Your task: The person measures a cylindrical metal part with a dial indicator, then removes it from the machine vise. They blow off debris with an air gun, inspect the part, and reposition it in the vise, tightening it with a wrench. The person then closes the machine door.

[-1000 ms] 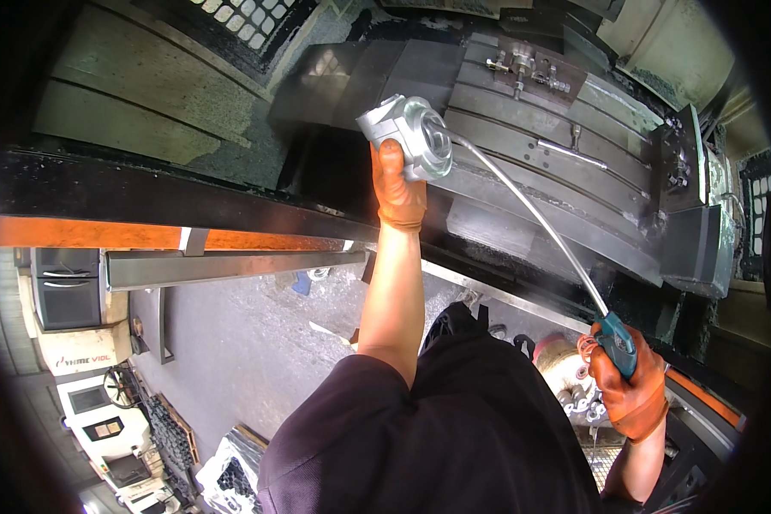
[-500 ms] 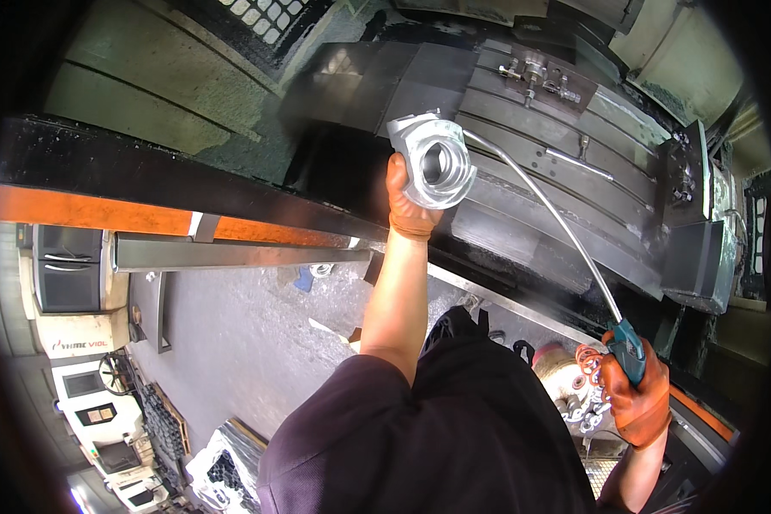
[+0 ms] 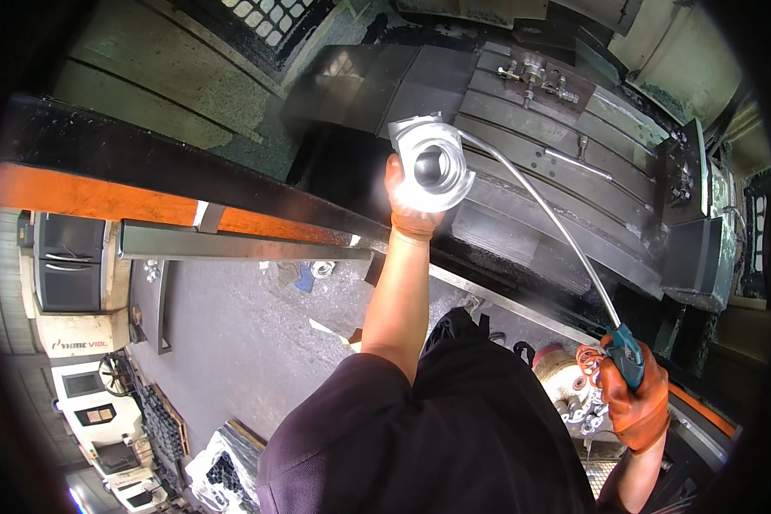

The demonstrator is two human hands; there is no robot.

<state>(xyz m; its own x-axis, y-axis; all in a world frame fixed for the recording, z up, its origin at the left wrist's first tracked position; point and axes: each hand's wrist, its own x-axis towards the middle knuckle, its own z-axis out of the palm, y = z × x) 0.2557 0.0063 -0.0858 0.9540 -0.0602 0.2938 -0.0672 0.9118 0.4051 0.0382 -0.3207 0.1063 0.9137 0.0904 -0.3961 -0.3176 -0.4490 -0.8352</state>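
My left hand (image 3: 414, 216), in an orange glove, is closed round a shiny machined metal part (image 3: 432, 164) with a round bore through its middle. It holds the part up in front of the machine bed. My right hand (image 3: 636, 396), gloved in orange too, grips the teal handle of an air blow gun (image 3: 627, 353) at the lower right. The gun's long, bent metal tube (image 3: 557, 218) runs up and left, and its tip end is at or behind the part's upper right edge. Whether the tip touches the part cannot be seen.
Beyond my hands lies a slotted machine table (image 3: 522, 163) with a clamping fixture (image 3: 535, 79) at its far side. A metal block (image 3: 692, 257) stands at the right. An orange-and-black machine edge (image 3: 94, 193) crosses on the left. Other machines (image 3: 103, 411) stand at lower left.
The metal part has turned slightly and catches brighter light on its face. Both hands keep their grips in nearly the same places. The view has shifted a little.
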